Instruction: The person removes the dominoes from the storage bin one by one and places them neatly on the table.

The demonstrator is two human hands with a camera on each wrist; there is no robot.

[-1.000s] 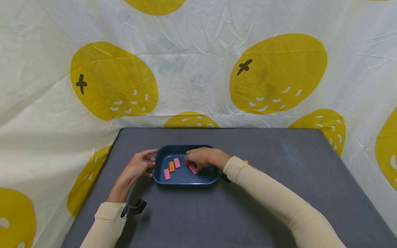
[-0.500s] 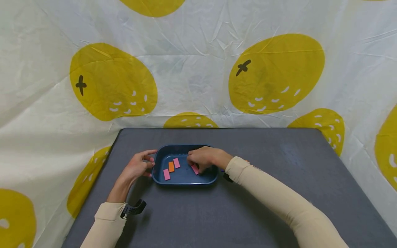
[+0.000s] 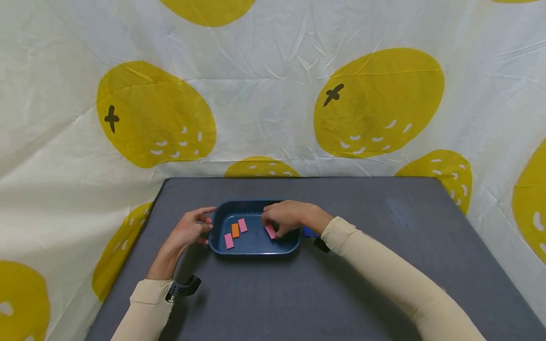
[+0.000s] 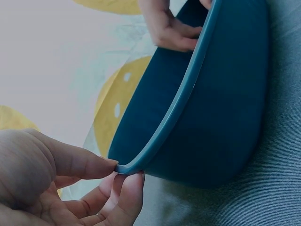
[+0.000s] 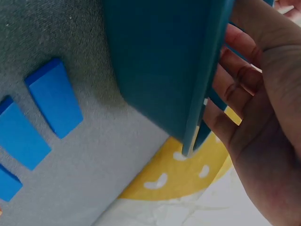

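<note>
A dark blue tray (image 3: pixel 251 249) with rounded corners stands on the table. My left hand (image 3: pixel 187 229) is at its left end; in the left wrist view the thumb and fingers pinch the rim (image 4: pixel 155 141). My right hand (image 3: pixel 287 215) reaches over the right end into the tray and pinches a pink block (image 3: pixel 270 231) close over its floor. Left of it in the tray lie two more pink blocks (image 3: pixel 229 241) and an orange block (image 3: pixel 235 230). In the right wrist view the tray wall (image 5: pixel 155 61) hides the fingertips and the held block.
Several blue blocks (image 5: pixel 54 98) lie on the grey table (image 3: pixel 264 298) just outside the tray's right end, partly hidden by the right wrist in the head view. A white curtain (image 3: pixel 264 113) with yellow shapes hangs behind the table.
My right hand has moved slightly right inside the tray along with the pink block. Blue blocks now show beside the right wrist. The left hand has stayed on the rim.
</note>
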